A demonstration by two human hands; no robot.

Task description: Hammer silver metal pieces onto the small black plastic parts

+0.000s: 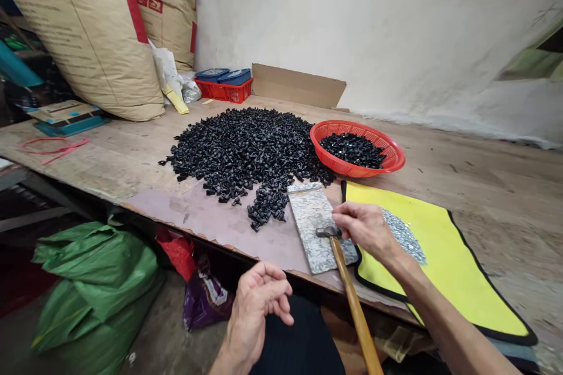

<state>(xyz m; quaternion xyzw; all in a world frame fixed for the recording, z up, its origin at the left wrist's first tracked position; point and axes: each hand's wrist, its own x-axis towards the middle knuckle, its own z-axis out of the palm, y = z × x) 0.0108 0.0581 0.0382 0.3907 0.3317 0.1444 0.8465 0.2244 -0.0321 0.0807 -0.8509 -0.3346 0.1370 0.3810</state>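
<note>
A hammer [352, 299] rests its metal head on a worn metal plate [313, 217] at the table's front edge, and its long wooden handle sticks out over the edge toward me. My right hand [367, 229] is closed on the handle just below the head, with the wrist over a yellow mat [444, 258]. A small heap of silvery nails [404, 237] lies on the mat beside that hand. My left hand [257, 304] hovers below the table edge above my lap, its fingers curled inward; I cannot see what is in it, if anything.
A big heap of small black plastic clips [246, 149] covers the table's middle. A red basket [356, 171] beside it holds more clips. Paper sacks [88, 41], a red crate [224, 91] and cardboard stand at the back. Green bags [97, 281] lie on the floor at left.
</note>
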